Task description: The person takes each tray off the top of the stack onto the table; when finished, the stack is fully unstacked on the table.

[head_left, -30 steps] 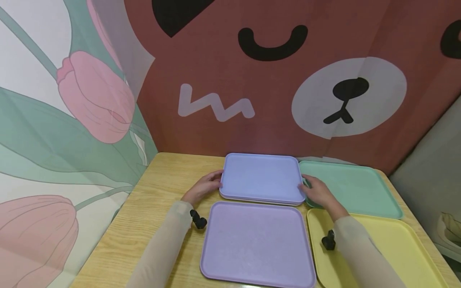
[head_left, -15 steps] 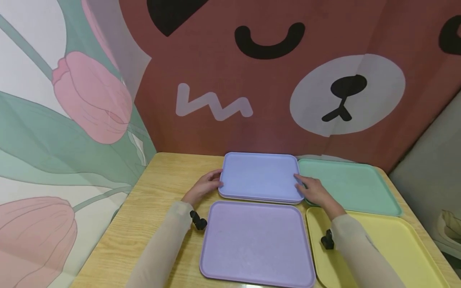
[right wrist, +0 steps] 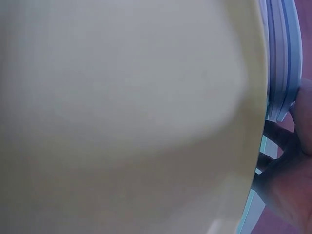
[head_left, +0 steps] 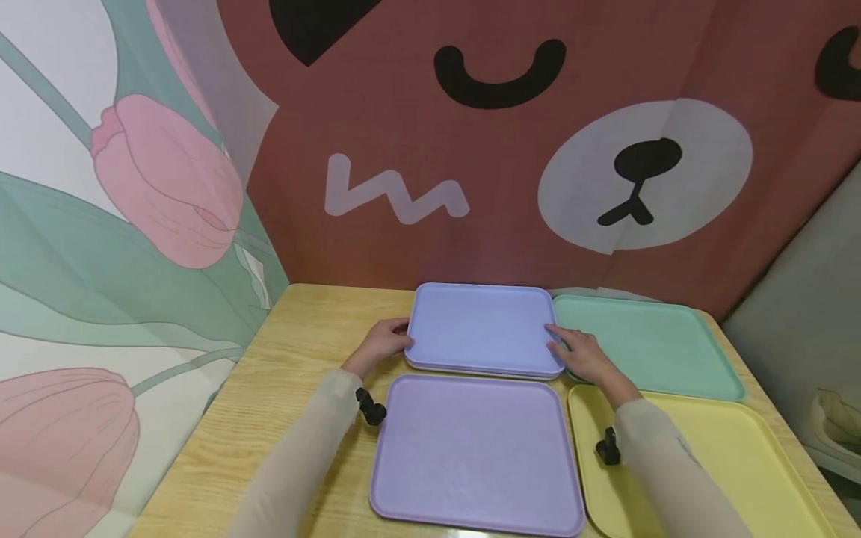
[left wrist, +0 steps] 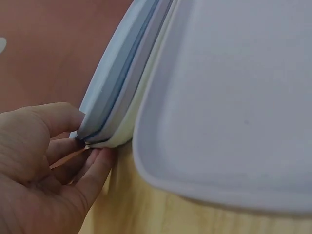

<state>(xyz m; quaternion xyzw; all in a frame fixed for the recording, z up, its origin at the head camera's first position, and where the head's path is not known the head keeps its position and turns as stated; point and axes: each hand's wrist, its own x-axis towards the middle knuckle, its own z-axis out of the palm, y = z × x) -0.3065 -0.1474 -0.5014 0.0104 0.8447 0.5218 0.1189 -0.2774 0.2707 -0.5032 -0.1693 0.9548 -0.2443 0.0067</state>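
A blue tray (head_left: 484, 329) lies flat at the back of the table, on top of a short stack; lavender and cream tray edges (left wrist: 131, 107) show beneath it in the left wrist view. My left hand (head_left: 378, 347) grips the left end of this stack, thumb at the blue rim and fingertips at the lower edges. At the right end my right hand (head_left: 589, 359) holds the stack, thumb and a finger on the blue rim in the head view. Its other fingers (right wrist: 278, 136) reach the lower edges in the right wrist view. A purple tray (head_left: 476, 456) lies just in front.
To the right of the stack lies a green tray (head_left: 652, 347). A yellow tray (head_left: 713, 456) sits in front of that, under my right forearm. The wooden table (head_left: 255, 418) meets a wall (head_left: 390, 246) with a printed bear behind the stack.
My right hand has shifted slightly inward, its fingertips now further over the blue tray's right rim. My left hand stays at the left end. The head view has moved a little.
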